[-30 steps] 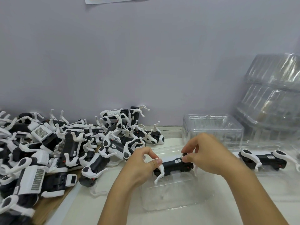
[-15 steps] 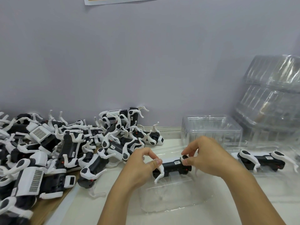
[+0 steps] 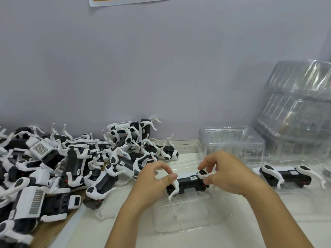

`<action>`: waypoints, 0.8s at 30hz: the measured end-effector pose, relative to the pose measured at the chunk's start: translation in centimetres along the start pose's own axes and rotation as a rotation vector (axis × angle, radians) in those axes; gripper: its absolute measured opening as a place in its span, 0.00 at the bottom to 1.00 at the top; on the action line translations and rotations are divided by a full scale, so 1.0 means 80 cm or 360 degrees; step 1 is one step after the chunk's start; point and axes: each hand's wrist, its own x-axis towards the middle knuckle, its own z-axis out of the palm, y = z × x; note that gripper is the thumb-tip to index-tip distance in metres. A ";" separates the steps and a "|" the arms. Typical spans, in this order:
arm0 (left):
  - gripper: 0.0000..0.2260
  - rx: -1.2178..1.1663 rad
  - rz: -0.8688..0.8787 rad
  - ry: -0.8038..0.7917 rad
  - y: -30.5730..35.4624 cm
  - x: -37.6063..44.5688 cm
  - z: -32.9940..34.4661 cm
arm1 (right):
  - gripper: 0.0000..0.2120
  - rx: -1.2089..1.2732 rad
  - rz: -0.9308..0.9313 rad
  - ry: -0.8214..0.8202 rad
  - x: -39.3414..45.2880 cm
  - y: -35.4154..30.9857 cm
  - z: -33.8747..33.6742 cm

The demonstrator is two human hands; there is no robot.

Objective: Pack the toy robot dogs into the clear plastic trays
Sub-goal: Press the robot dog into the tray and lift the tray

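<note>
Left hand point(image 3: 152, 183) pinching toy robot dog point(image 3: 188, 183) leg, right hand point(image 3: 227, 174) pinching its other end, above clear tray point(image 3: 188, 217)

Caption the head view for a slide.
Both hands, left and right, hold a toy robot dog over a clear tray.

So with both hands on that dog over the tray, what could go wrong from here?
1. The left hand and right hand pinch the toy dog by its thin white legs; pressing it into the clear tray could bend one.
2. The light tray is not held down and might slide.
3. The heap of dogs lies beside the left forearm and could be knocked.
</note>
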 end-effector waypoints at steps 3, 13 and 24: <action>0.05 -0.0091 0.0096 0.0077 0.001 0.001 0.000 | 0.09 0.0077 -0.0070 0.0092 0.002 0.002 -0.001; 0.10 -0.0078 0.0020 0.0065 -0.005 0.004 -0.002 | 0.20 0.0045 -0.0160 0.0108 0.006 -0.004 0.027; 0.09 -0.0146 0.0089 0.0092 -0.007 0.005 0.000 | 0.06 -0.0171 -0.0352 0.0272 0.008 -0.023 0.039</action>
